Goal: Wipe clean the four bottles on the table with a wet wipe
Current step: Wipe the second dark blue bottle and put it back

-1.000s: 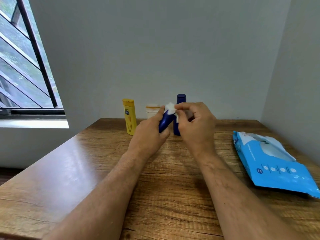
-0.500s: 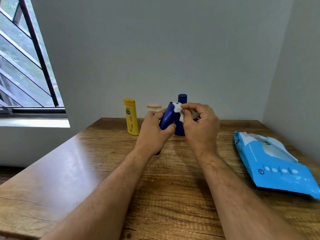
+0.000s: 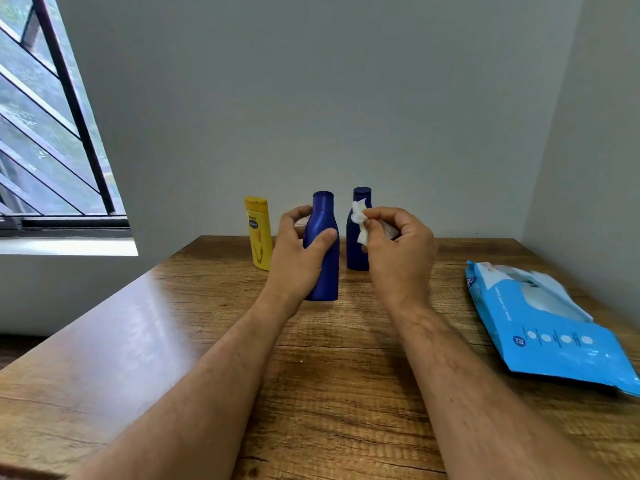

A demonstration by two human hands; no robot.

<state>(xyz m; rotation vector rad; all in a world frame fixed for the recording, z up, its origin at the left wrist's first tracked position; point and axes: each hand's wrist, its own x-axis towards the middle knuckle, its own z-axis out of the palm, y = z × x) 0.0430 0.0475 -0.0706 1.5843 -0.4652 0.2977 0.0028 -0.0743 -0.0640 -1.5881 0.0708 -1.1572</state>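
My left hand (image 3: pixel 298 258) grips a dark blue bottle (image 3: pixel 323 258) upright, its base at or just above the wooden table (image 3: pixel 329 375). My right hand (image 3: pixel 398 251) pinches a crumpled white wet wipe (image 3: pixel 360 221) just right of that bottle, apart from it. A second dark blue bottle (image 3: pixel 356 237) stands behind my right hand, partly covered by the wipe. A yellow bottle (image 3: pixel 258 233) stands at the back left. The small white jar seen earlier is hidden behind my left hand and the held bottle.
A light blue pack of wet wipes (image 3: pixel 547 327) lies at the right side of the table, its flap open. Grey walls close the back and right. A barred window (image 3: pixel 52 133) is on the left.
The blue bottle in my left hand has gone from tilted to upright. My right hand with the wipe has come off the bottle's top and moved a little right.
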